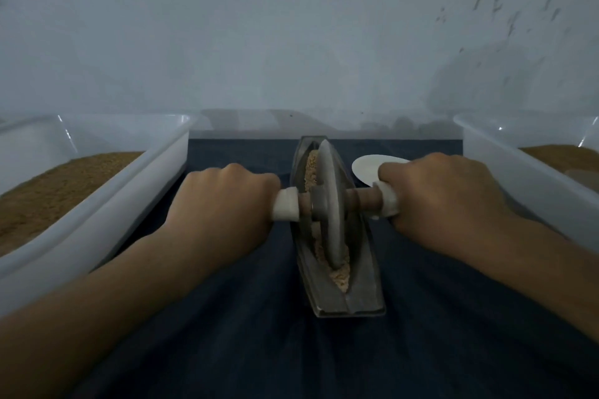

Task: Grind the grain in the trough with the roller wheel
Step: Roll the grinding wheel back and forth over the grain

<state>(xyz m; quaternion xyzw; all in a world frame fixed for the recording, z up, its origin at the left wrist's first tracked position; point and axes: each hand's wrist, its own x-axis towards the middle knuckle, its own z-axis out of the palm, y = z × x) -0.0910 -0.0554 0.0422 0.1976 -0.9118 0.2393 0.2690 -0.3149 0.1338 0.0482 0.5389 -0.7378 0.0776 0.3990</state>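
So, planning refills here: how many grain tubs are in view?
2. Left tub beside the trough, right tub on its other side, cut by the frame edge. Both hold brown grain. A pale rim behind the trough may be a third.

Light is dim and bluish; fine detail looks soft. Small glare marks shine on the left bin (129, 201) and right bin (505, 165). A faint shadow darkens the wall (291, 42) at right; straight edges bend.
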